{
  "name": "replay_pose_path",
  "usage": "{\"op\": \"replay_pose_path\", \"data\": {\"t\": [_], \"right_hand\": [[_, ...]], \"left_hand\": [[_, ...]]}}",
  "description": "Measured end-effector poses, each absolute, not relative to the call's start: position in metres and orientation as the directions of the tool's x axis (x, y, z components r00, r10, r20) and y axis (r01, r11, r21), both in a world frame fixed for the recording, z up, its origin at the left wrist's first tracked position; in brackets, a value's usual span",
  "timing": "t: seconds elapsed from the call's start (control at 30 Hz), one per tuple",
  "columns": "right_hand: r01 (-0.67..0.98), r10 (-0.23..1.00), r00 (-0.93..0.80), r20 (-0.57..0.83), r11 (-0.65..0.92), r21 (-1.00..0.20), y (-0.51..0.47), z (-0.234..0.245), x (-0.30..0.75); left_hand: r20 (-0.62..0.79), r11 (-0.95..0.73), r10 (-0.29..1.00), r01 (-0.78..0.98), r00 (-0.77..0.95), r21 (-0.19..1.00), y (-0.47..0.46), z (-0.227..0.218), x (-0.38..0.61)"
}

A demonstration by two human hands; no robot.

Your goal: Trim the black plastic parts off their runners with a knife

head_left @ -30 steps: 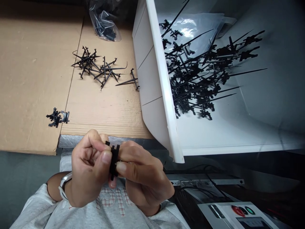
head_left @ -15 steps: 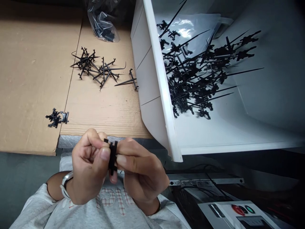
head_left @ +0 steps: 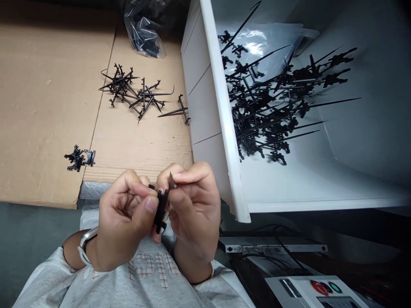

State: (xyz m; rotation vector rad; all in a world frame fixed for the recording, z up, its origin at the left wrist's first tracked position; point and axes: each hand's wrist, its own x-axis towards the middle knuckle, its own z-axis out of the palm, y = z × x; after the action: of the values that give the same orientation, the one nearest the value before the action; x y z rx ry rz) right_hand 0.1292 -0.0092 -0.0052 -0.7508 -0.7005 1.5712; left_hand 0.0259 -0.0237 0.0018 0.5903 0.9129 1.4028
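My left hand (head_left: 128,222) pinches a small black plastic bracket (head_left: 161,210) between thumb and fingertips, in front of my chest. Close against the bracket's other side is my right hand (head_left: 194,209), its thumb and forefinger closed on a small pointed blade (head_left: 172,181). The blade's tip points up; the rest of it is covered by the fingers. A few similar black brackets (head_left: 77,158) lie together on the cardboard (head_left: 41,102) to the left. Farther back is a loose pile of thin black pointed plastic pieces (head_left: 118,85).
On the right, a big white bin (head_left: 221,107) lies with its opening toward me, holding many black parts (head_left: 266,98) and a clear bag (head_left: 257,42). Another plastic bag (head_left: 143,34) sits at the back. A control box with a red button (head_left: 319,287) is at lower right.
My right hand has turned and risen, and the pointed blade now shows between its thumb and forefinger. The bracket in my left hand has shifted slightly right and tilted.
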Motion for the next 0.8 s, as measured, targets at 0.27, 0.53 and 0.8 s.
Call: {"op": "replay_pose_path", "data": {"t": [0.27, 0.53, 0.8], "right_hand": [[-0.625, 0.991, -0.131, -0.022, -0.1, -0.774, -0.004, -0.011, 0.129], [-0.609, 0.991, -0.12, -0.06, -0.121, -0.784, -0.006, -0.01, 0.13], [-0.679, 0.978, -0.19, 0.087, -0.067, -0.731, -0.008, -0.017, 0.131]], "left_hand": [[-0.232, 0.173, 0.972, -0.532, -0.046, 0.829, -0.02, 0.003, 0.023], [-0.187, 0.124, 0.982, -0.615, -0.038, 0.779, -0.021, 0.001, 0.021], [-0.059, 0.0, 0.994, -0.533, -0.095, 0.846, -0.019, 0.005, 0.021]]}}
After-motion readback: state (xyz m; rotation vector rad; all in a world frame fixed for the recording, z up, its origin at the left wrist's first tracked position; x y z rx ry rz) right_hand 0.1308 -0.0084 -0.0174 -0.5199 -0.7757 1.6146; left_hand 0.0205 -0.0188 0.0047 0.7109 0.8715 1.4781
